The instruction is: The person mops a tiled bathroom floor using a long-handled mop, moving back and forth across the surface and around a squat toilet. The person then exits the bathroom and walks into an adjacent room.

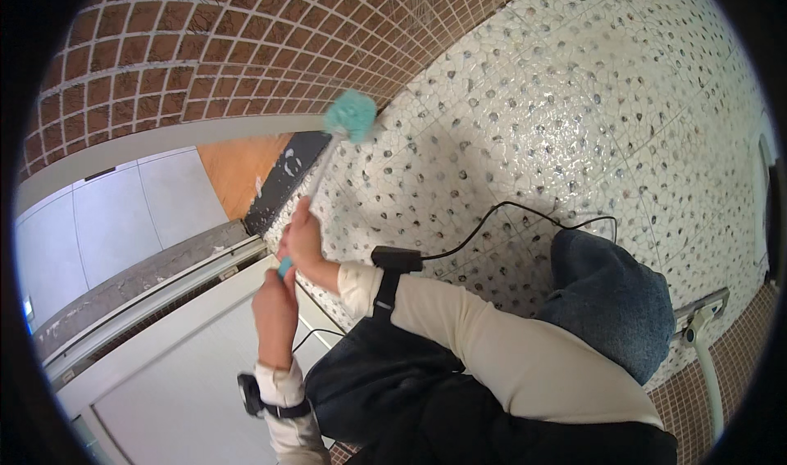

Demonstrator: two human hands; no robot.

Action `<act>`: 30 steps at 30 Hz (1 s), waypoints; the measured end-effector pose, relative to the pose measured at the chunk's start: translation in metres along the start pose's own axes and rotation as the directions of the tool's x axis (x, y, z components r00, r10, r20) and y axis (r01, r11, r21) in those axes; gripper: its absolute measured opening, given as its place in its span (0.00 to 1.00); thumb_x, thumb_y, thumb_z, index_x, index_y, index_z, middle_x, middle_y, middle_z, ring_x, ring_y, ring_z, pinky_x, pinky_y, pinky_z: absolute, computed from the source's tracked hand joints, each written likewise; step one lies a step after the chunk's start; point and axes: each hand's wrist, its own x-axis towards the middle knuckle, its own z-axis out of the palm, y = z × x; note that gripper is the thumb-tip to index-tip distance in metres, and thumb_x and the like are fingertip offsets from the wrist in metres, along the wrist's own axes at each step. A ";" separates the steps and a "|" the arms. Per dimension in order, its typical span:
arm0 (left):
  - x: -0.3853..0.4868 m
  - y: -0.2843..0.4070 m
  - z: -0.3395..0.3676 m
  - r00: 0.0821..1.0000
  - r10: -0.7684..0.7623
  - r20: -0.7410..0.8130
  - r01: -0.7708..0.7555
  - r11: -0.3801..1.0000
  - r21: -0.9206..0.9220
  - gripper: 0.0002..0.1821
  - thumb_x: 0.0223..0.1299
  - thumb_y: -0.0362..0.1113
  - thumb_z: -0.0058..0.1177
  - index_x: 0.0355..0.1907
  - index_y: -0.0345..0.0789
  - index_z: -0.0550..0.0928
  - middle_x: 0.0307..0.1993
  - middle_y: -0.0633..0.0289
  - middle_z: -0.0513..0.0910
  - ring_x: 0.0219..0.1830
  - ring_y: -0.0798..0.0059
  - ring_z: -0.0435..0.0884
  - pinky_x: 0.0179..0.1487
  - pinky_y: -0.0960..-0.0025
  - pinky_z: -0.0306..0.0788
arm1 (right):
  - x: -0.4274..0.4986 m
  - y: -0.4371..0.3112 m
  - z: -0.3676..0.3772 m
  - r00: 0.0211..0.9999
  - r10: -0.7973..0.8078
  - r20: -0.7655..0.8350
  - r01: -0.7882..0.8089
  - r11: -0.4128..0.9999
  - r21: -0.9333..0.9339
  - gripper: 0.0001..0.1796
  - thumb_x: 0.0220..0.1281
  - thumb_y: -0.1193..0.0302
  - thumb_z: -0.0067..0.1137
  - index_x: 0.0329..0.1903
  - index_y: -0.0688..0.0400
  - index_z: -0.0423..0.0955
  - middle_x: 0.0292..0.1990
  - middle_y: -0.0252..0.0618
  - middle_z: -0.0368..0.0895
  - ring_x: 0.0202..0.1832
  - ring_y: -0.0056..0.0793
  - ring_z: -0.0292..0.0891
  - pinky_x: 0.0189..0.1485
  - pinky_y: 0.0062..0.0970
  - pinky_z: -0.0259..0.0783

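Both hands hold a long-handled brush with a fluffy teal head (pixel 350 115). My left hand (pixel 276 302) is closed around the teal end of its handle. Farther up, my right hand (pixel 304 237) grips the pale shaft. The slightly blurred head is at the foot of the brown tiled wall (pixel 246 53), beside the doorway corner; whether it touches the wall or the floor, I cannot tell. Pebble-patterned floor (pixel 430 176), shiny with wet, spreads to the right of the brush.
A dark threshold strip (pixel 286 179) with whitish patches lies in the doorway. A white door panel (pixel 197 379) stands at lower left. A black cable (pixel 473 231) runs from my right forearm strap towards my jeans. Near the right edge is a squeegee-like tool (pixel 701 317) with a pale handle.
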 end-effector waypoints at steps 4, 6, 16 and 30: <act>0.000 -0.013 0.025 0.998 0.066 0.006 -0.065 0.994 -0.093 0.18 0.60 0.46 0.43 0.24 0.31 0.68 0.16 0.45 0.74 0.20 0.46 0.74 0.22 0.53 0.65 | 0.007 0.017 -0.004 0.994 -0.081 -0.069 0.072 0.990 -0.123 0.31 0.63 0.45 0.27 0.16 0.58 0.55 0.06 0.35 0.57 0.05 0.31 0.59 0.06 0.28 0.56; 0.028 -0.013 0.055 0.991 0.120 0.063 -0.112 0.987 -0.111 0.20 0.60 0.46 0.43 0.23 0.30 0.69 0.17 0.44 0.74 0.21 0.46 0.75 0.22 0.53 0.66 | 0.032 0.020 -0.016 0.984 -0.052 -0.170 0.028 0.990 -0.137 0.33 0.63 0.45 0.26 0.15 0.59 0.56 0.06 0.37 0.58 0.05 0.32 0.59 0.06 0.29 0.58; 0.133 0.127 0.071 0.939 0.329 -0.103 -0.341 0.840 -0.423 0.27 0.60 0.51 0.40 0.20 0.26 0.73 0.20 0.38 0.74 0.27 0.43 0.74 0.30 0.51 0.65 | 0.119 -0.157 -0.076 0.897 -0.401 -0.188 0.369 0.911 -0.184 0.33 0.62 0.44 0.27 0.15 0.59 0.59 0.08 0.39 0.61 0.08 0.33 0.61 0.12 0.34 0.63; 0.049 0.073 0.059 0.791 0.084 0.606 0.510 0.458 -0.728 0.21 0.62 0.49 0.36 0.26 0.32 0.67 0.13 0.63 0.67 0.10 0.75 0.68 0.15 0.70 0.64 | 0.069 -0.022 -0.080 0.994 -0.095 -0.058 0.071 0.943 -0.324 0.25 0.65 0.56 0.29 0.18 0.60 0.60 0.11 0.39 0.63 0.10 0.33 0.61 0.13 0.35 0.57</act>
